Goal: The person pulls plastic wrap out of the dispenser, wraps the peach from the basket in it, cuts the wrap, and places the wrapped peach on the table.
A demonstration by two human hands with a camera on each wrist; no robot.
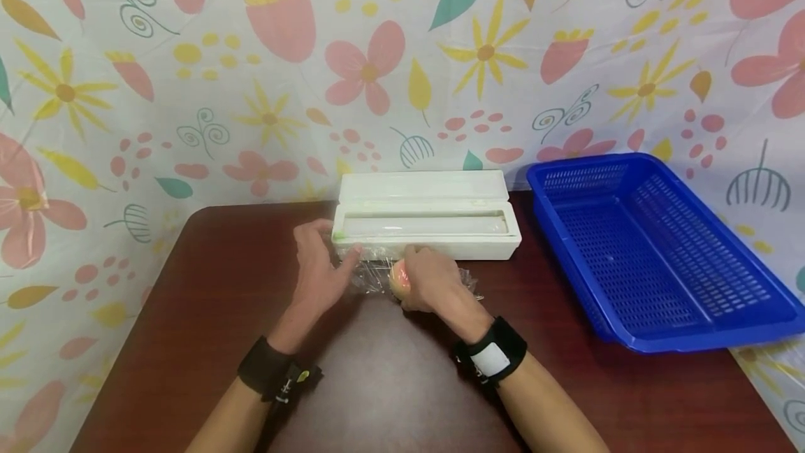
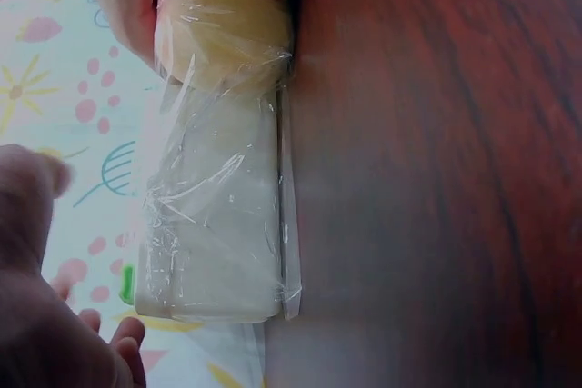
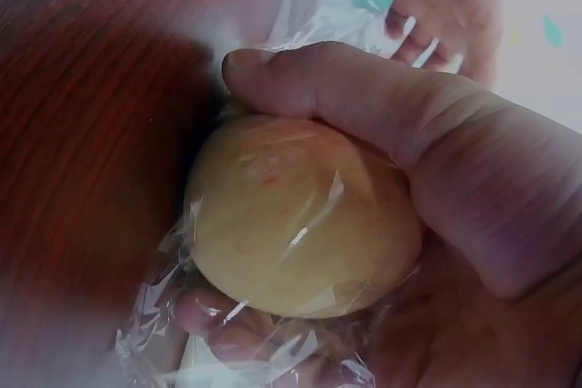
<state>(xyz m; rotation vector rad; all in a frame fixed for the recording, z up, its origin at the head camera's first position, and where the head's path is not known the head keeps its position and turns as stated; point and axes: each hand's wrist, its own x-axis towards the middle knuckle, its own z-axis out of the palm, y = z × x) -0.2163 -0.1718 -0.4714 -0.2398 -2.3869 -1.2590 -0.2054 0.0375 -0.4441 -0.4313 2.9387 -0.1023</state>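
Observation:
My right hand (image 1: 434, 279) grips a round yellow-red fruit (image 3: 300, 215) that looks like an apple, thumb over its top and fingers beneath. Clear cling film (image 2: 214, 170) covers the fruit and stretches in creases along the front of a white box (image 1: 434, 250). Crumpled film also gathers below the fruit in the right wrist view. Beside the box's left end, my left hand (image 1: 317, 264) has its fingers spread and its thumb near the film. Inside the box, whose lid (image 1: 421, 187) stands raised, lies a white roll (image 1: 428, 225).
A blue plastic basket (image 1: 585, 285) with perforated sides stands on the right of the dark red-brown table (image 1: 220, 285). A small green piece (image 1: 339, 235) sits at the box's left front corner. Flower-patterned cloth (image 1: 264, 117) hangs behind the table.

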